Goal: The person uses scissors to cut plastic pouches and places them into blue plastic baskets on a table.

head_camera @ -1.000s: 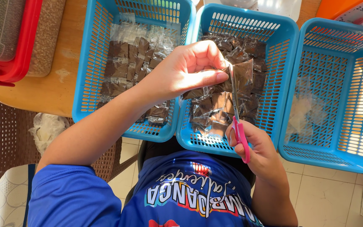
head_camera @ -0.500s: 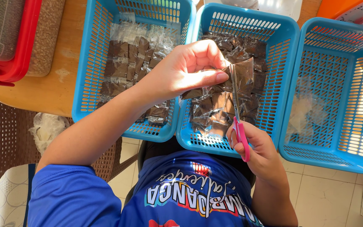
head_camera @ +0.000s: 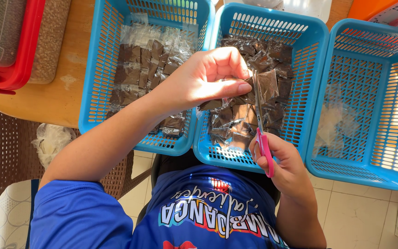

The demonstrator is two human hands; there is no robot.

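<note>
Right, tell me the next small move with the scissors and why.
Probably close the scissors to cut through the clear packet. The left hand pinches the packet over the middle basket, the blades stand against its edge, and the right hand grips the pink handles. Whether the cut has started cannot be told.

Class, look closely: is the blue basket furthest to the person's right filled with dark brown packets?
No: the right basket holds only a few clear plastic scraps; the dark packets fill the middle basket.
</note>
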